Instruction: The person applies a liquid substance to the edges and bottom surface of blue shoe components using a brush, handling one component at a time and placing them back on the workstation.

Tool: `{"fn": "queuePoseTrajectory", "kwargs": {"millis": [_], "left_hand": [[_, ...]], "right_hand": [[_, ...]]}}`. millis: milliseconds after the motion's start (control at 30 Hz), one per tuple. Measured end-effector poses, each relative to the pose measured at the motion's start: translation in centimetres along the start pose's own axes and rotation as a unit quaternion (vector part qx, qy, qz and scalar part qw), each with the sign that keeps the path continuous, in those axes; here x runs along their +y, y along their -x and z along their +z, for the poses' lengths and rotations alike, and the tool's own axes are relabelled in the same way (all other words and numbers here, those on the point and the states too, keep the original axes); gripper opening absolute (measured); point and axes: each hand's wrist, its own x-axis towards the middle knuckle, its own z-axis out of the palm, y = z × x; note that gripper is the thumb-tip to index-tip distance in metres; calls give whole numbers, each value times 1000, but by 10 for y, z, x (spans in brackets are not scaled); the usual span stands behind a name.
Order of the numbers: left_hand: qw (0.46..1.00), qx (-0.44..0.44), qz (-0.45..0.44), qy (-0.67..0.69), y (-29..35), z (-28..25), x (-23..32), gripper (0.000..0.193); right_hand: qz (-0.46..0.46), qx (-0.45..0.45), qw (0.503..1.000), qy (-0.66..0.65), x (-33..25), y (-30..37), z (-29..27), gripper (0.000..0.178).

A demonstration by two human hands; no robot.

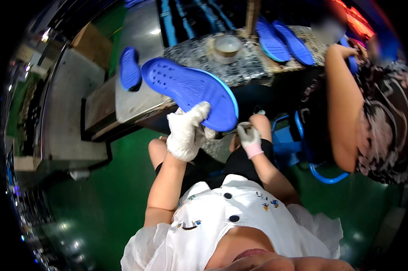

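The metal table (140,104) stood ahead of my grip. The blue sole (190,88) extended forward from my left hand (186,133), pinched between thumb and fingers; the closure of my right hand (251,141), beside its near end, could not be determined.

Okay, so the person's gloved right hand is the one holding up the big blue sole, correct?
Wrong hand: the gloved left hand, not the right hand, holds up the big blue sole, as the head view shows.
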Motion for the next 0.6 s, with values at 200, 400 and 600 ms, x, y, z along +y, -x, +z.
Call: {"fn": "queuePoseTrajectory", "kwargs": {"millis": [200, 400, 600], "left_hand": [[967, -92, 38, -237, -58, 75, -31, 44], [944, -145, 22, -295, -149, 157, -38, 61], [894, -65, 175, -407, -176, 175, -52, 65]], "right_hand": [[-17, -18, 998, 54, 23, -2, 0, 31], [18, 16, 998, 60, 35, -2, 2, 27], [42, -1, 999, -34, 18, -7, 0, 24]]}}
